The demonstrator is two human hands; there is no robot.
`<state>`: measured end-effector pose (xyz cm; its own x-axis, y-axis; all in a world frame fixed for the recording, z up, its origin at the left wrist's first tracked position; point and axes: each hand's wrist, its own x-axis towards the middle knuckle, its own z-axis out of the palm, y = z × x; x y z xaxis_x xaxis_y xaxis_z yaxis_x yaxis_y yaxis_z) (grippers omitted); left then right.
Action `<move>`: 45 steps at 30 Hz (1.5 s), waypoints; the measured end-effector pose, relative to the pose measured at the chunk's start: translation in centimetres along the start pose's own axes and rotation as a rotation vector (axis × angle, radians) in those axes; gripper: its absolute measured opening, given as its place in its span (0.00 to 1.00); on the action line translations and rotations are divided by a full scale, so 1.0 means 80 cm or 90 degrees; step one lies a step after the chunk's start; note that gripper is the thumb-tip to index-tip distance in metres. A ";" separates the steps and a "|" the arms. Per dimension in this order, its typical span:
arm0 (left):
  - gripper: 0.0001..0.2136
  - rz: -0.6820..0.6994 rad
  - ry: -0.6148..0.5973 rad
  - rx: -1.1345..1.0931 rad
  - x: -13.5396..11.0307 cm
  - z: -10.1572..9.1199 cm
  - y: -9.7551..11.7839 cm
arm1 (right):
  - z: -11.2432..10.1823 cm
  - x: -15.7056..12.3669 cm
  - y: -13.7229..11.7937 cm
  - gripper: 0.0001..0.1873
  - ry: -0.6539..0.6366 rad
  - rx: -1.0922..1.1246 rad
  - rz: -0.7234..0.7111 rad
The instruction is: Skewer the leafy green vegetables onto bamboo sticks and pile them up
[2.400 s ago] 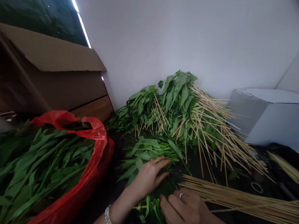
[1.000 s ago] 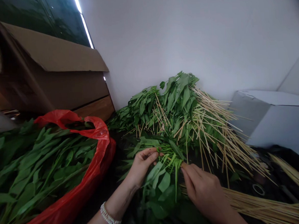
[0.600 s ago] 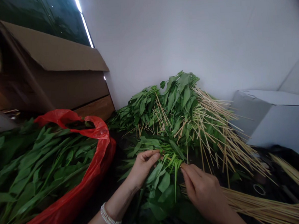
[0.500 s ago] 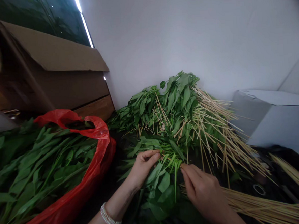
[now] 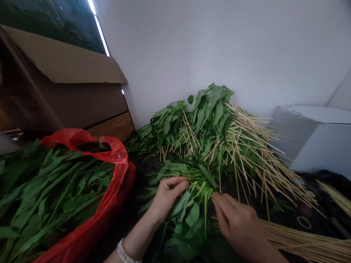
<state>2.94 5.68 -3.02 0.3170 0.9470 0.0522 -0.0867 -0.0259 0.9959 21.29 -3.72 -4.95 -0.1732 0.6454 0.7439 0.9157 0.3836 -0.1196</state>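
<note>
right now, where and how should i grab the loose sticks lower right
Probably across the exposed middle of the sticks, coming from above and the right: they lie flat and roughly parallel, while the right hand covers part of their left end.

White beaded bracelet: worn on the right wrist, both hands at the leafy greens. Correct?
Wrong wrist. The head view shows the white beaded bracelet on the left wrist. The rest stands: the left hand and the right hand are both at the leafy greens.
</note>
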 end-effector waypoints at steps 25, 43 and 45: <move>0.14 -0.022 0.004 -0.005 0.000 0.000 -0.002 | 0.002 -0.003 0.000 0.13 0.005 0.008 0.004; 0.10 0.030 0.001 -0.006 0.003 0.000 0.002 | 0.001 -0.003 -0.002 0.13 -0.012 -0.003 0.007; 0.10 0.024 0.001 -0.008 0.003 0.000 0.000 | 0.001 -0.003 -0.002 0.13 -0.012 -0.003 0.005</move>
<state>3.00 5.92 -2.98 0.3124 0.9457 0.0895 -0.1097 -0.0577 0.9923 21.14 -3.87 -5.20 -0.1731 0.6612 0.7300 0.9189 0.3751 -0.1218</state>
